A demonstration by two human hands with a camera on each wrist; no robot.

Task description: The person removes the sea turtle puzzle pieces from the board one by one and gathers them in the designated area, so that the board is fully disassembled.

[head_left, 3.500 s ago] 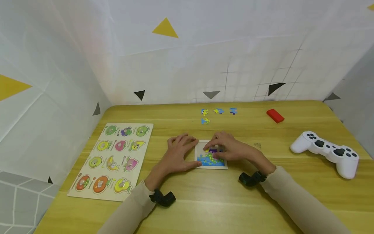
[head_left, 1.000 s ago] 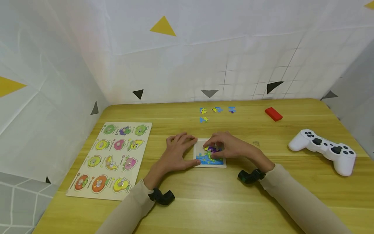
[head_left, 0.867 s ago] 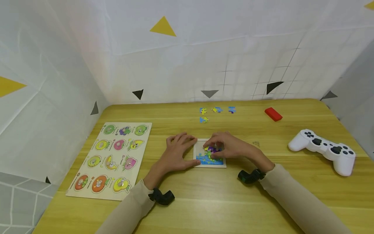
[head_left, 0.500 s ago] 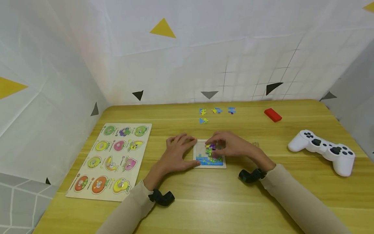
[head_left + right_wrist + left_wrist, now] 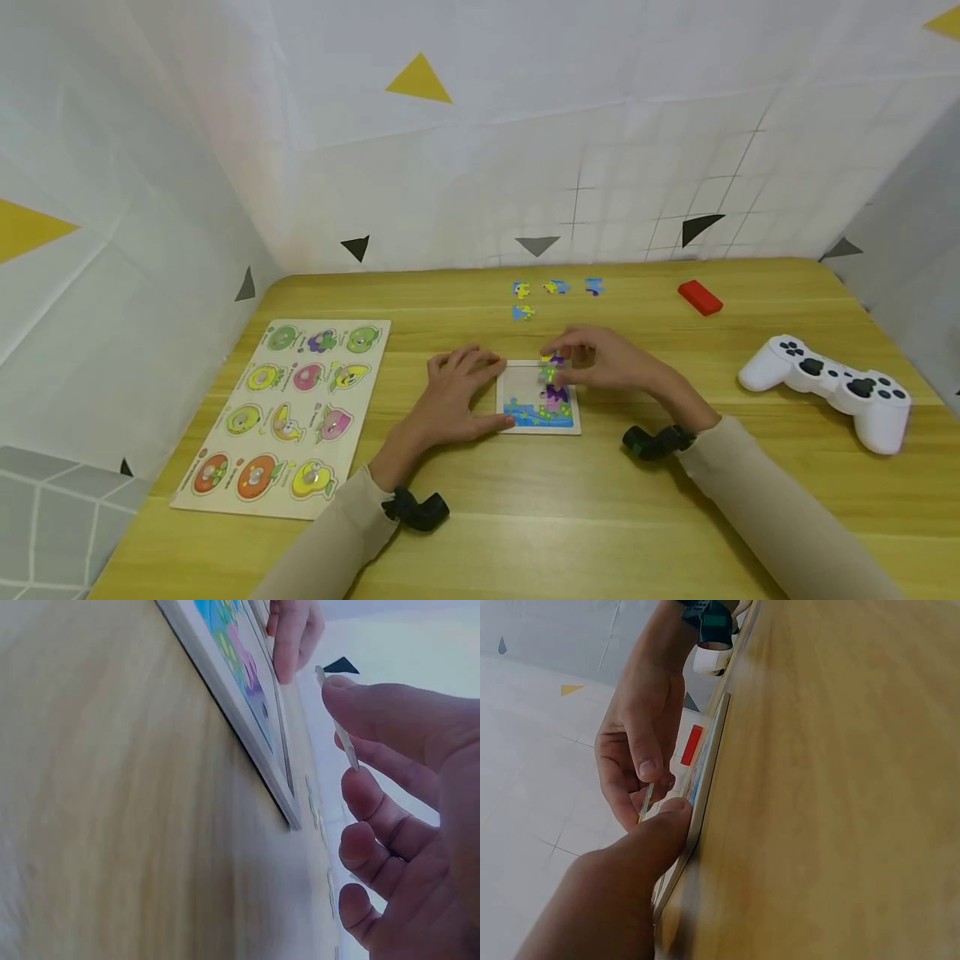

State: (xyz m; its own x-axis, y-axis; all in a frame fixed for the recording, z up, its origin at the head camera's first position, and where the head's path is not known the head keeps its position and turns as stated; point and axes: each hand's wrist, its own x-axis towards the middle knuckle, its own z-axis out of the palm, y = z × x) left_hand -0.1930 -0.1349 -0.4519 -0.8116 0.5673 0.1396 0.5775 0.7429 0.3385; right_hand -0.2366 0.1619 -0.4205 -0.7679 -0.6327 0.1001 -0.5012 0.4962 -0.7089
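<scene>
In the head view my left hand (image 5: 453, 400) lies at the left side of a small jigsaw tray (image 5: 540, 432), thumb on its lower edge and a fingertip by its upper left corner. My right hand (image 5: 615, 362) pinches a green, yellow and purple jigsaw piece (image 5: 551, 372) between thumb and fingers above the tray. The right wrist view shows this piece (image 5: 341, 724) edge-on, apart from the tray (image 5: 232, 712). Blue pieces (image 5: 536, 417) fill the tray's bottom, with a purple and pink piece (image 5: 557, 398) at the right; its upper left part is bare.
Several loose jigsaw pieces (image 5: 523, 312) lie behind the tray. A wooden fruit puzzle board (image 5: 288, 417) is at the left. To the right are a red block (image 5: 701, 297) and a white game controller (image 5: 828, 387). A white cloth wall (image 5: 465, 183) stands behind the table.
My right hand has risen up and away from the tray, lifting the jigsaw piece that was over the pieces there and uncovering the purple and pink one. The left hand has stayed put.
</scene>
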